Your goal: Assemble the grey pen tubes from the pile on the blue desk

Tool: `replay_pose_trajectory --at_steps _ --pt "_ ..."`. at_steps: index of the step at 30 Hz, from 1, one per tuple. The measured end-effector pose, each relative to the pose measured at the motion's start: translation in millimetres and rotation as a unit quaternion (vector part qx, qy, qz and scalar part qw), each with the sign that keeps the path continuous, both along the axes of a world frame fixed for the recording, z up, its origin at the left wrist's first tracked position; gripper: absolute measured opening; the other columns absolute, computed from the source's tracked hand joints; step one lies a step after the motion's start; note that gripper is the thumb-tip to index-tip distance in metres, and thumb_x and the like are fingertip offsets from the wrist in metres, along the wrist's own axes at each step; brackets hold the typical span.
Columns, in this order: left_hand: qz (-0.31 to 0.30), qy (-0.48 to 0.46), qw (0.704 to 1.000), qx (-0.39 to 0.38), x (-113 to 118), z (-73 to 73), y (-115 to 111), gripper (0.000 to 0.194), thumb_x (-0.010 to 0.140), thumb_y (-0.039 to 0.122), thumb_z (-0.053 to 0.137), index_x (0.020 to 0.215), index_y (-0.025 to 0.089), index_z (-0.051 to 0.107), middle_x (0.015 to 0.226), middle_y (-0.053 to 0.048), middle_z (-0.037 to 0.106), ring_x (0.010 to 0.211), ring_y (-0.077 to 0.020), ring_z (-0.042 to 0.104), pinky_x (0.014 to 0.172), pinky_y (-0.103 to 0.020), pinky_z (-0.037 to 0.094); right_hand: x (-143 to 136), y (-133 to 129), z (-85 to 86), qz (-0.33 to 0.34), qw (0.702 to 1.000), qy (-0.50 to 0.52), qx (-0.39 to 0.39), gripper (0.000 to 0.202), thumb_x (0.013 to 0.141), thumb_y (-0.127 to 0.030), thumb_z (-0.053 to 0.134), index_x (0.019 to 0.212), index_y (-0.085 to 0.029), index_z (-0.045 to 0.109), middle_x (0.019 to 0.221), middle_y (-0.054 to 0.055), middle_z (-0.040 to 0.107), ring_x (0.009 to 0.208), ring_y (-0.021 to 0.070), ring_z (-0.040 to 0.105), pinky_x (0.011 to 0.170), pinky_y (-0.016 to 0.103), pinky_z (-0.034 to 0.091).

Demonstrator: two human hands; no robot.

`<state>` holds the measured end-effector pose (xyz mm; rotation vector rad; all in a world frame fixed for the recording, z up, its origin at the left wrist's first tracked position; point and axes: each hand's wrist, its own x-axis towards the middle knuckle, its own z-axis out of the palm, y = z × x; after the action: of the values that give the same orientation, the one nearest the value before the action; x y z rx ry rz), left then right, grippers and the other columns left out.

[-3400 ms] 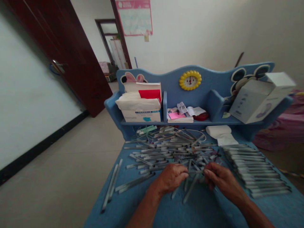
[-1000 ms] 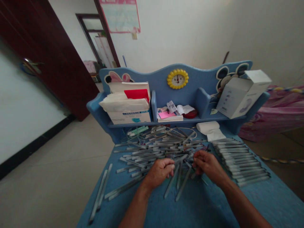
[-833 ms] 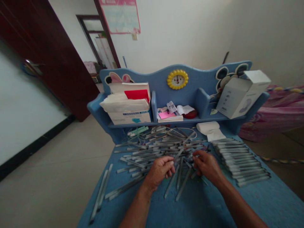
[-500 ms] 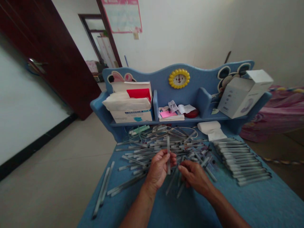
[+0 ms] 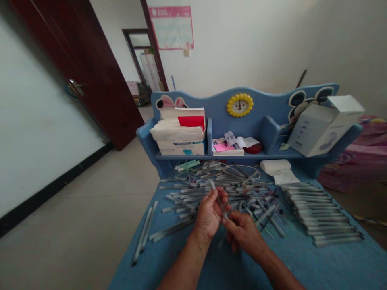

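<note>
My left hand (image 5: 208, 215) is closed around a slim translucent pen (image 5: 221, 206), which tilts with its upper end to the left. At the pen's lower end, the thumb and fingers of my right hand (image 5: 244, 230) pinch together; whether they also hold a small part is hidden. Beneath and behind both hands spreads a loose heap of similar pens (image 5: 184, 196), lying in many directions. To the right, a neat row of pens with dark ends (image 5: 322, 215) lies side by side. Two more pens (image 5: 145, 231) rest near the table's left edge.
The blue table (image 5: 320, 270) carries a shelf at its back with a stuffed carton (image 5: 181, 148), papers (image 5: 228, 152), a yellow flower-shaped clock (image 5: 240, 105) and a white box (image 5: 314, 129). A white paper roll (image 5: 275, 166) lies below the shelf. A dark red door (image 5: 81, 68) stands left.
The pen in my left hand has gone from upright to tilted. My right hand has come up to its lower end. The whole view has shifted, so the scene sits further right.
</note>
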<state>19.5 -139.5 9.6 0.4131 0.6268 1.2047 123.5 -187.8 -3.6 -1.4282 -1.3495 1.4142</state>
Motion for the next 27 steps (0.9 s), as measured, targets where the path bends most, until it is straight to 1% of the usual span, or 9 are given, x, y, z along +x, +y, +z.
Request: replay_pose_trajectory --at_steps 3,5,7,12,15,17,20,23,27 --pt "0.003 -0.014 1.0 0.0 2.6 2.8 -1.8 0.017 0.074 0.021 0.062 0.087 0.012 0.056 0.068 0.0 0.055 0.053 -0.0068 0.05 0.044 -0.017 0.04 -3.5 -3.1 -0.4 0.001 0.997 0.062 -0.042 0.039 0.076 -0.057 0.048 0.071 -0.018 0.047 0.044 -0.004 0.055 0.026 0.0083 0.046 0.028 0.015 0.029" --pt "0.0 -0.017 1.0 0.007 5.7 5.2 -2.9 0.018 0.072 0.02 0.064 0.086 0.012 0.055 0.067 0.0 0.054 0.051 -0.0058 0.048 0.042 -0.015 0.037 -5.4 -4.3 0.5 -0.004 0.996 0.079 -0.035 0.043 0.077 -0.06 0.044 0.078 -0.017 0.05 0.044 -0.004 0.055 0.026 0.0085 0.046 0.027 0.016 0.03" --pt "0.002 -0.011 1.0 0.009 8.3 8.8 -3.1 0.02 0.07 0.021 0.066 0.084 0.012 0.054 0.067 0.001 0.053 0.05 -0.0052 0.047 0.041 -0.014 0.035 -7.3 -4.9 2.2 -0.012 0.998 0.066 -0.01 0.045 0.079 -0.061 0.041 0.082 -0.017 0.051 0.044 -0.004 0.055 0.026 0.009 0.046 0.027 0.016 0.03" --pt "0.048 0.022 0.999 -0.011 9.5 18.4 0.9 0.026 0.07 0.033 0.067 0.076 0.012 0.052 0.058 0.003 0.048 0.041 -0.0033 0.04 0.036 -0.014 0.029 -13.7 -5.4 8.9 -0.021 0.999 -0.005 0.046 0.043 0.084 -0.057 0.034 0.073 -0.019 0.051 0.041 -0.004 0.053 0.03 0.0115 0.05 0.031 0.019 0.034" --pt "0.073 0.024 0.996 -0.047 7.8 22.0 4.1 0.023 0.074 0.031 0.064 0.072 0.012 0.05 0.053 0.005 0.044 0.037 -0.002 0.036 0.034 -0.013 0.025 -18.0 -5.7 14.7 -0.016 0.997 -0.023 0.069 0.044 0.086 -0.054 0.031 0.065 -0.02 0.049 0.039 -0.004 0.051 0.03 0.0112 0.049 0.034 0.02 0.035" --pt "0.08 0.021 0.995 -0.058 7.2 24.8 5.4 0.022 0.076 0.029 0.061 0.07 0.012 0.049 0.049 0.006 0.041 0.034 -0.0011 0.032 0.032 -0.013 0.022 -19.7 -7.0 18.7 -0.01 0.997 -0.028 0.072 0.043 0.086 -0.052 0.031 0.061 -0.021 0.047 0.037 -0.004 0.049 0.028 0.0101 0.046 0.034 0.02 0.034" --pt "0.082 0.04 0.995 -0.044 9.1 30.4 5.2 0.024 0.075 0.03 0.062 0.068 0.013 0.048 0.047 0.007 0.039 0.032 -0.0004 0.03 0.031 -0.012 0.019 -20.1 -11.4 22.6 -0.023 0.997 -0.016 0.072 0.042 0.086 -0.049 0.032 0.058 -0.021 0.044 0.033 -0.005 0.044 0.025 0.0083 0.041 0.03 0.018 0.03" --pt "0.081 0.058 0.994 -0.04 15.8 35.0 2.5 0.025 0.074 0.031 0.063 0.068 0.014 0.047 0.047 0.008 0.039 0.031 0.0 0.029 0.031 -0.012 0.018 -18.3 -16.8 22.6 -0.047 0.997 0.024 0.052 0.042 0.086 -0.05 0.033 0.057 -0.021 0.044 0.032 -0.006 0.042 0.023 0.0074 0.035 0.026 0.017 0.024" --pt "0.069 0.063 0.994 -0.056 32.0 32.0 -3.9 0.024 0.081 0.029 0.054 0.065 0.013 0.046 0.046 0.008 0.037 0.03 0.0008 0.026 0.032 -0.013 0.016 -11.7 -21.5 18.6 -0.088 0.994 0.063 0.015 0.043 0.084 -0.053 0.034 0.056 -0.021 0.043 0.029 -0.007 0.038 0.02 0.0066 0.029 0.023 0.017 0.019"
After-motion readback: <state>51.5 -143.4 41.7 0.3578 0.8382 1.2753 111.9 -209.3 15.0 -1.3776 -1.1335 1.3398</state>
